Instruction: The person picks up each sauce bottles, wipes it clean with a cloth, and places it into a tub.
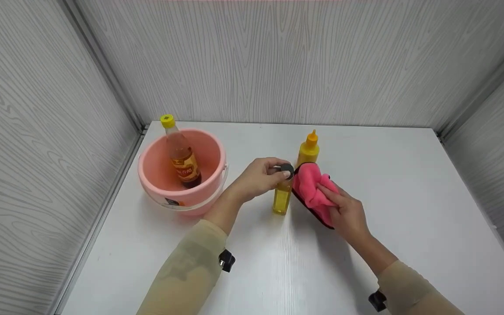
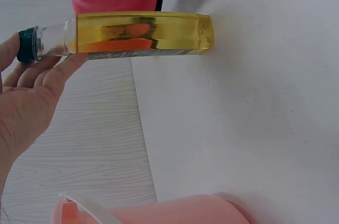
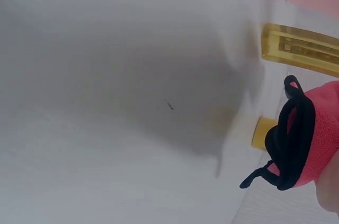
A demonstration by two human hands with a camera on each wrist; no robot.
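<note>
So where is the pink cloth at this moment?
In the head view the pink cloth lies mid-table under the right hand, touching the oil bottle.

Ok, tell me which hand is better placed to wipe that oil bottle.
Probably the right hand: it already holds the pink cloth beside the oil bottle, while the left hand grips the bottle's cap, steadying it.

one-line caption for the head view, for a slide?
Left hand grips the oil bottle cap; right hand presses pink cloth beside it.

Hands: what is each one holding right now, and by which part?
The left hand grips the oil bottle by its dark cap and neck. The right hand holds the pink cloth at its near end, against the bottle's side.
</note>
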